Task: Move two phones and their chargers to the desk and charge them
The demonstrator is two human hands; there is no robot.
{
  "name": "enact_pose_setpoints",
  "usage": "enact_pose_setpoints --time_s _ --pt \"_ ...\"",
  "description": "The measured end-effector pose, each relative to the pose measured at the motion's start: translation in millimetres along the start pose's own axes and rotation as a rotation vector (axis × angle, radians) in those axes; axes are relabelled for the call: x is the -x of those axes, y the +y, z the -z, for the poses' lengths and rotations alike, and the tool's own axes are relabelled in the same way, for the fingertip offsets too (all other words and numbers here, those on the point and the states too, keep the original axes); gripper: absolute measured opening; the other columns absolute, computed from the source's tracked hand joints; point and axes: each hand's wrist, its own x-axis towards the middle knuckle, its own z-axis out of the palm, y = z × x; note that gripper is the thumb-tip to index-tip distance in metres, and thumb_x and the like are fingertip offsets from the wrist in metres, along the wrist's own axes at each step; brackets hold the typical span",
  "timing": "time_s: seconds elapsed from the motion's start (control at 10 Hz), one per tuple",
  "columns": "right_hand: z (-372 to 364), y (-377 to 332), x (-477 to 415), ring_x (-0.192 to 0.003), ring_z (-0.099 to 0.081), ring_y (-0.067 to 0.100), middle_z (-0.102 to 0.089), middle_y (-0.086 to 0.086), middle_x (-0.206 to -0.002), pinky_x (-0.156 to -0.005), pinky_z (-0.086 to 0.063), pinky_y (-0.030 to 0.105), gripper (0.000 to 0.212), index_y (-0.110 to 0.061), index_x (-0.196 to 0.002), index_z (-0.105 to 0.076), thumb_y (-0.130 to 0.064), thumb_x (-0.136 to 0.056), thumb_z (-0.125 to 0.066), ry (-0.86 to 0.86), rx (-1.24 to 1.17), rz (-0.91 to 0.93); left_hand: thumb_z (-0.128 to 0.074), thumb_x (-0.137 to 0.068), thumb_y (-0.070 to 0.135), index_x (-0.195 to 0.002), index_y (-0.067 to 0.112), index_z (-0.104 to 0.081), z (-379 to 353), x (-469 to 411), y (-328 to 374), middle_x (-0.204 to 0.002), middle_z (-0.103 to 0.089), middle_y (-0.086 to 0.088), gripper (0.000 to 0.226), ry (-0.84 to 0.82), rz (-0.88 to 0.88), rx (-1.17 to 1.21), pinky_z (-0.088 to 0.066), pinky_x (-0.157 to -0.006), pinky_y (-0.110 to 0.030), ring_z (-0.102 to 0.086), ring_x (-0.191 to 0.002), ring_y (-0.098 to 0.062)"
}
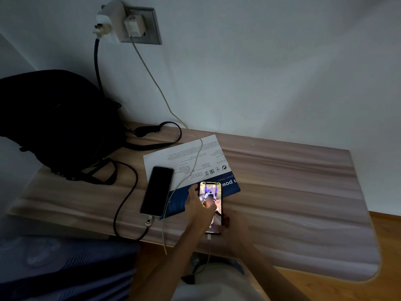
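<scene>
A dark phone lies face up on the wooden desk, its screen off, with a black cable plugged into its near end. To its right a second phone has its screen lit. A white cable runs from the white charger in the wall socket down over the desk edge and up into this phone's near end. My left hand grips the lit phone's left edge. My right hand holds its right lower edge. A second adapter with the black cable sits in the same socket.
A black bag with straps fills the desk's left part by the wall. A white and blue printed sheet lies under both phones. A dark striped bedcover is at the lower left. Wooden floor shows at the right.
</scene>
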Motion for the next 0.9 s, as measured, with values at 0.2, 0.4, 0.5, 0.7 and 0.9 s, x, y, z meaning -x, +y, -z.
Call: enact_pose_setpoints --time_s 0.2,0.4,0.5,0.7,0.9 --pt "-4 3 -2 -0.100 -0.063 0.020 -0.066 0.004 -0.116 -0.079 -0.049 0.028 0.035 -0.020 -0.123 -0.064 -0.030 -0.089 -0.065 0.012 0.160 0.058 -0.068 -0.088 0.018 -0.137 0.008 -0.045 1 1 -3 -0.126 -0.065 -0.011 0.055 -0.014 0.016 -0.055 -0.031 -0.082 -0.020 -0.056 -0.114 -0.024" --pt "-3 4 1 -0.107 -0.059 0.024 -0.063 0.006 -0.118 -0.078 -0.046 0.028 0.048 -0.021 -0.132 -0.057 -0.029 -0.086 -0.068 0.005 0.169 0.071 -0.069 -0.090 0.023 -0.141 0.008 -0.044 10 5 -5 -0.135 -0.062 -0.009 0.059 -0.032 0.028 -0.075 -0.035 -0.086 -0.024 -0.056 -0.122 -0.027" --pt "0 0 6 -0.106 -0.059 0.023 -0.062 0.004 -0.116 -0.080 -0.046 0.029 0.046 -0.019 -0.128 -0.059 -0.027 -0.085 -0.070 0.024 0.105 0.064 -0.068 -0.091 0.020 -0.140 0.009 -0.046 16 5 -5 -0.136 -0.062 -0.007 0.055 -0.046 0.040 -0.083 -0.037 -0.086 -0.022 -0.057 -0.121 -0.021" --pt "11 -9 16 -0.092 -0.058 0.013 -0.065 -0.004 -0.107 -0.071 -0.044 0.024 0.033 -0.020 -0.118 -0.064 -0.024 -0.085 -0.069 0.062 -0.004 0.051 -0.066 -0.089 0.006 -0.134 0.006 -0.052 29 9 2 -0.128 -0.066 -0.010 0.048 -0.084 0.069 -0.060 -0.042 -0.083 -0.022 -0.056 -0.100 -0.008" --pt "19 -25 25 -0.093 -0.066 0.015 -0.070 -0.005 -0.101 -0.080 -0.055 0.035 0.026 -0.017 -0.113 -0.068 -0.026 -0.089 -0.065 0.093 -0.123 0.061 -0.063 -0.089 0.003 -0.136 0.005 -0.052 39 18 10 -0.132 -0.063 -0.012 0.048 -0.064 0.066 0.009 -0.043 -0.090 -0.023 -0.060 -0.112 -0.016"
